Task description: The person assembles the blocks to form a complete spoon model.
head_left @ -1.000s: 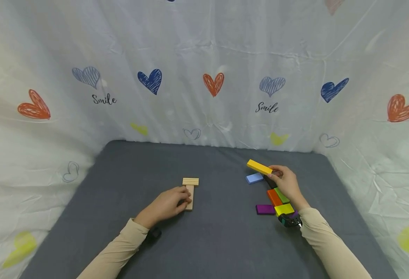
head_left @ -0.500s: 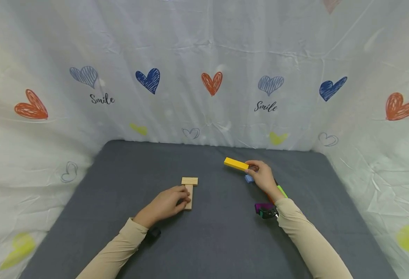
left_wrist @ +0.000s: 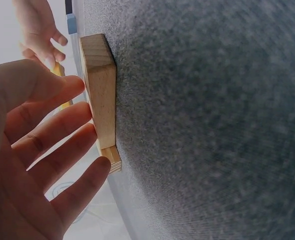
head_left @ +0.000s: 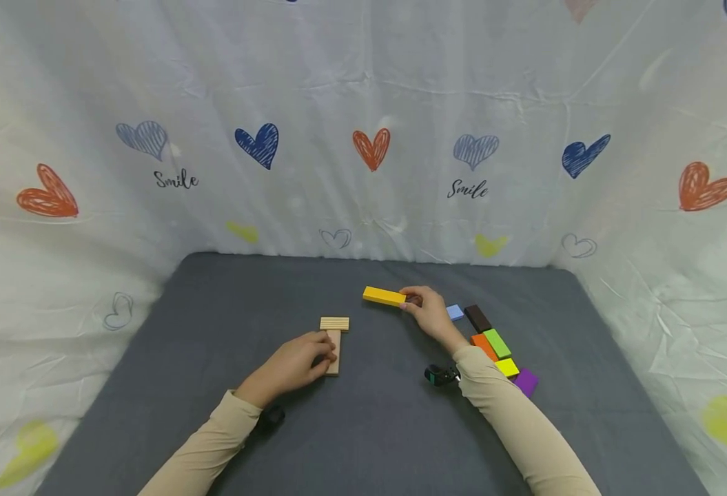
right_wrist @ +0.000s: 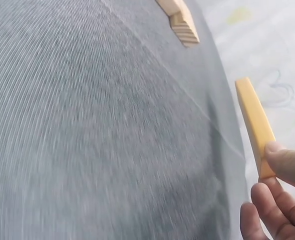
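Pinching the yellow block (head_left: 384, 297) by one end, our right hand (head_left: 428, 311) holds it raised over the worktop (head_left: 351, 441), near the far side, with thumb and fingers clamped on it. Our left hand (head_left: 298, 362) rests beside the near block (left_wrist: 102, 97), its fingers relaxed and apart; we cannot tell whether they touch the wood. The far block (head_left: 335, 323) lies crosswise at that block's far end. More coloured blocks (head_left: 497, 343) lie to the right. We judge the step in hand to be bringing the yellow block toward the plain pair. The next move probably calls for lowering it level and lining it up, with our left fingers ready to steady the wood.
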`<state>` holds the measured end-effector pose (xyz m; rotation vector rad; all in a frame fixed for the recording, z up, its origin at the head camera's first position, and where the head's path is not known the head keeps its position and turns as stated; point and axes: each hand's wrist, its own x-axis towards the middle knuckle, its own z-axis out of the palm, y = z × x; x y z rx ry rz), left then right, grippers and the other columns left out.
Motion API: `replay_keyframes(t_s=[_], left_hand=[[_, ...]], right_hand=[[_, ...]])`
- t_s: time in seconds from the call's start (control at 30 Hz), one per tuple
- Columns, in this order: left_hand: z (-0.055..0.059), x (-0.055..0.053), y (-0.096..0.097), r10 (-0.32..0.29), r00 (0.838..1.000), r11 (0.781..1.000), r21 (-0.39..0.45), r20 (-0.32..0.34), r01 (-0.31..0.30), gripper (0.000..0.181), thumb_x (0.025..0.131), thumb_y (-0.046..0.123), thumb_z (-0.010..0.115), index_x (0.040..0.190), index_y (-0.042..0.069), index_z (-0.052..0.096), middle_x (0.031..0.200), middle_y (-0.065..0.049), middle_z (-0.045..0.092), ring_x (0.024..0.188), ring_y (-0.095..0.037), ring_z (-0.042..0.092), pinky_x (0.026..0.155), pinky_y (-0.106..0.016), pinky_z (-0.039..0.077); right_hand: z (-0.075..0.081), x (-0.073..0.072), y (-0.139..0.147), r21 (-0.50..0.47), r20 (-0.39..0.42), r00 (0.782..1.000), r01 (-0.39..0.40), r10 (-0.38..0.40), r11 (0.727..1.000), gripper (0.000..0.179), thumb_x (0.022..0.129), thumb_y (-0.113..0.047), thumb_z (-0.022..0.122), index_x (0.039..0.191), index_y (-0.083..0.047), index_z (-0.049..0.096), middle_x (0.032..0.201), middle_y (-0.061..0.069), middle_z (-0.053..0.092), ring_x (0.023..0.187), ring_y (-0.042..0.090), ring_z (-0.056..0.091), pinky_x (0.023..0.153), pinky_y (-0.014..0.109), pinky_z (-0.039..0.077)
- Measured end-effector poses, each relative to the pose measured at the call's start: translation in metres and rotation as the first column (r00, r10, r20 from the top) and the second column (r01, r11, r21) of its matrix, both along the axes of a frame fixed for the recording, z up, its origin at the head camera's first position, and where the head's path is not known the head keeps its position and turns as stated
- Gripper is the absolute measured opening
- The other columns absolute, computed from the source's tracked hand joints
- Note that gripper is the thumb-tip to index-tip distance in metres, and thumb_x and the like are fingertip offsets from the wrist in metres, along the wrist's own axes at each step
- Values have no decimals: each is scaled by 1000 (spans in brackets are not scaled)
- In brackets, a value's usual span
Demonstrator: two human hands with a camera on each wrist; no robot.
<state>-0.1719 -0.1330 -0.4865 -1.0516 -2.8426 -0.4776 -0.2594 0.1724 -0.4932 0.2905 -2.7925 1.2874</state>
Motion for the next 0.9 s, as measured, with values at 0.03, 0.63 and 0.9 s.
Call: replay_keyframes(t_s=[0.03,0.63,0.9], left_hand=[[0,0,0,1,1000,1000,1,0,-1,8,94,22,68,98,21,74,101,7,62,91,-9,62,78,-29,55],[4,-1,2,-1,1000,1000,9,27,1,8,94,21,67,97,20,74,103,5,62,94,-11,62,80,-30,56],[2,-2,2,1,1000,1000,8,21,-1,7,93,20,67,96,20,74,101,5,62,92,-11,60,80,-30,56]], right_hand=[[-1,-1,-4,-4,0,1000,-5,5,1000,33,92,-13,68,124,-6,66,118,17,64,97,28,65,83,41,55],[-5,-7,-69,-27,17,991,-134,135,991,30,94,-14,67,123,-9,67,116,11,65,95,22,63,80,34,55],[-9,-7,-82,-17,31,981,-191,192,981,31,95,-17,65,125,-11,66,118,9,64,97,21,62,80,31,54]])
